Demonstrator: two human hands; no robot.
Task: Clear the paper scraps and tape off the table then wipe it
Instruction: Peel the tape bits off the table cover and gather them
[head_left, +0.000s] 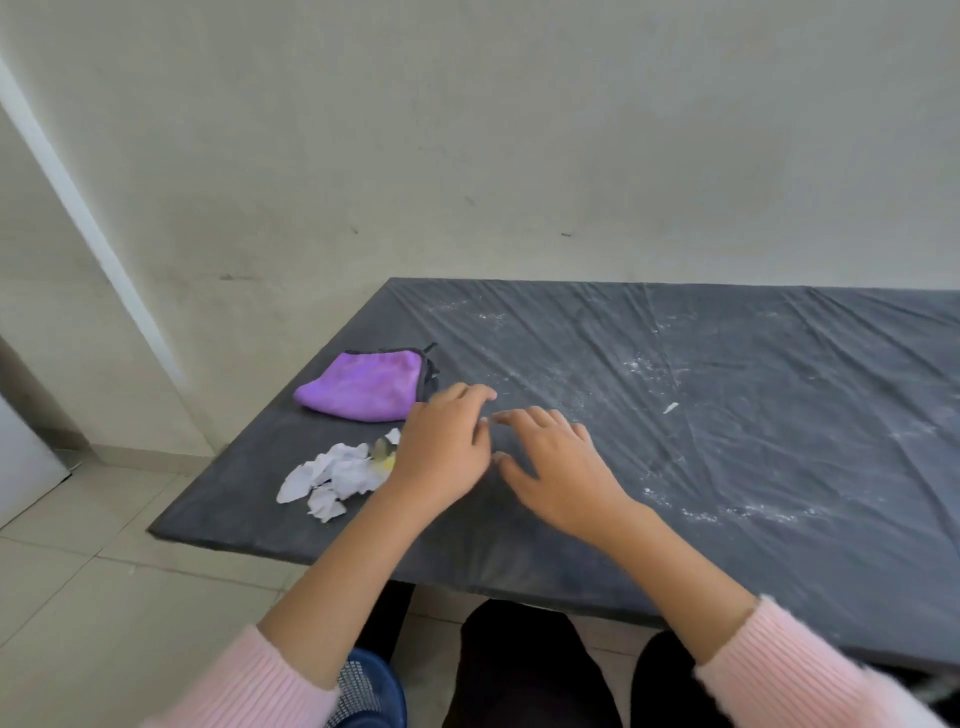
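One dark, wrinkled tabletop (779, 545), dusted white. Palm-down near its middle, left hand (441, 449) and right hand (558, 470), fingers loosely spread, tips touching the cover, gripping nothing visible. Purple cloth (363, 387) at 10 o'clock. Crumpled paper scraps (332, 478) at 9, just beside the left hand; probably knocked floorward by a careless sweep. Stray scrap (670, 408) at 2.

A plain off-white wall (519, 156) filled the upper half, scuffed with a few small dark marks, and a pale strip (78, 208) ran slantwise down its left side. The floor (104, 597) was laid in light tiles with thin grout lines — a white panel (21, 457) stood at the far left edge. The dark grey surface (779, 545), its cover creased, sat against the wall under soft, even light.
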